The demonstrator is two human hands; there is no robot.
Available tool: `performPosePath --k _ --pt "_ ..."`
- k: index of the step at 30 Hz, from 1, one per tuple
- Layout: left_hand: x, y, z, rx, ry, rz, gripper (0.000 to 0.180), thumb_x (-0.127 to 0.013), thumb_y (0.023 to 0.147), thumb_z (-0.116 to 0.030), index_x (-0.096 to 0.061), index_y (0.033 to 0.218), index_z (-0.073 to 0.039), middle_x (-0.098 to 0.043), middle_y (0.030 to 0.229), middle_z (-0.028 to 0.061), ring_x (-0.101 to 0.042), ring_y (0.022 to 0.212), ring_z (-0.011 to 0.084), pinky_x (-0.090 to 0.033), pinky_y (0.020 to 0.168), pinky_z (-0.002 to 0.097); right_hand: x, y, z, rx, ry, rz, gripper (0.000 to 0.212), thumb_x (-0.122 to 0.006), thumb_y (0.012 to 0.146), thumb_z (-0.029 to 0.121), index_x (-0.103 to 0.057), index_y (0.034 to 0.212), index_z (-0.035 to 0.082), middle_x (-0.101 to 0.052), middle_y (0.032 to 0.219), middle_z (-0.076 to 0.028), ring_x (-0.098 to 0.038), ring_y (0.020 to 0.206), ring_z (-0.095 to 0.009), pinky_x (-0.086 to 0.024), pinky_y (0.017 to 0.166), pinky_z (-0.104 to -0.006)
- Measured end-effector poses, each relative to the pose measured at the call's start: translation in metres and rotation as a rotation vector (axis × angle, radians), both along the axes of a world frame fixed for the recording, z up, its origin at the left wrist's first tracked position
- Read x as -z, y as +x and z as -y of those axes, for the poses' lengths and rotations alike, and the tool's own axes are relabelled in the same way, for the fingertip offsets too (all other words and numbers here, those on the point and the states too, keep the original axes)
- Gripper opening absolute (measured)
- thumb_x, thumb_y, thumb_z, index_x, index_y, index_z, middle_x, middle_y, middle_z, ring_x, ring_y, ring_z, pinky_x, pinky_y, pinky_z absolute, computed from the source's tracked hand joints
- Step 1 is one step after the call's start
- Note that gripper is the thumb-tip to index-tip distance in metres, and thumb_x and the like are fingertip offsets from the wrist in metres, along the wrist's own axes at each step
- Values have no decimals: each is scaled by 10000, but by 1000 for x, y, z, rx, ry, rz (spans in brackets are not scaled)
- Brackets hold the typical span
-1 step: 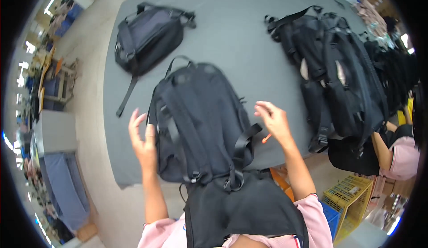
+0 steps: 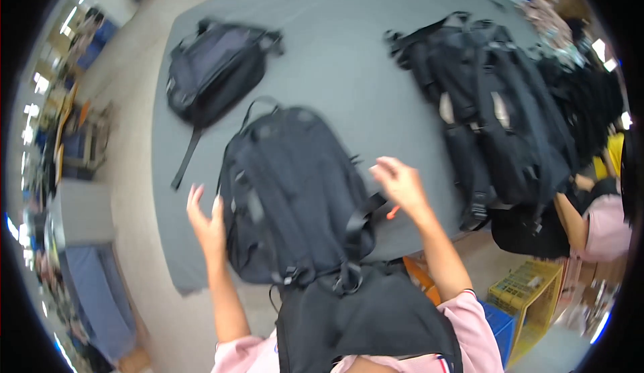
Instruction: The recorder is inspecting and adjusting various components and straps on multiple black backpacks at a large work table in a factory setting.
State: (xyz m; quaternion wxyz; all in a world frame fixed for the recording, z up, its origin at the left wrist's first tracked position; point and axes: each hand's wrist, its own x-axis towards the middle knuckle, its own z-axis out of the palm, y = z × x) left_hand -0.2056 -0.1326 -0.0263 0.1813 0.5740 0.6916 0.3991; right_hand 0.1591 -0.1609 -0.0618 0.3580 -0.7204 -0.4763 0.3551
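A black backpack lies on the grey-covered table in front of me, straps facing up and its top handle pointing away. Beside its left edge is my left hand, fingers spread and thumb near the pack's side; whether it touches is unclear. My right hand is raised just off the pack's right side, fingers partly curled. From under that hand sticks a small orange-ended object, apparently held in it; the rest is hidden.
A dark grey bag lies at the far left of the table. Several black backpacks are piled at right. Beyond them a co-worker's arm shows. Yellow and blue crates stand at lower right.
The view has shifted, so the backpack and table appear slightly lower and further left. Both hands keep about the same place beside the pack.
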Motion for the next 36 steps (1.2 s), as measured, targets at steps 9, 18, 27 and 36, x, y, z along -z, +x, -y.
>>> performPosePath --k 9,18,27,36 --pt "43 -45 23 97 -368 1006 505 -646 848 -269 -509 1214 50 -575 1173 158 -599 1000 264 -498 871 355 -90 -77 0 -434 262 62 390 -670 693 142 -604 1055 11 -658 896 -150 -633 867 -318 -503 722 -387" --pt "-1 16 -56 336 -126 1265 435 -574 861 -154 -481 1249 19 -586 1174 132 -595 1026 260 -489 913 348 -167 -25 14 -164 696 -99 202 -618 761 39 -611 962 23 -653 803 -128 -645 678 -252 -496 611 -334" --pt "-265 178 -156 847 156 462 403 -571 749 -90 -569 1142 -4 -617 940 31 -596 809 111 -470 718 231 -150 -4 29 107 970 112 296 -682 746 -20 -543 1000 41 -580 847 -77 -642 724 -201 -541 637 -280" --pt "-330 468 -161 1272 873 -389 462 -584 872 -282 -496 1301 -132 -475 1336 159 -407 1267 318 -296 1066 418 -140 24 -10 359 835 189 563 -500 745 -129 -486 1266 85 -517 1031 -132 -600 962 -308 -514 665 -285"
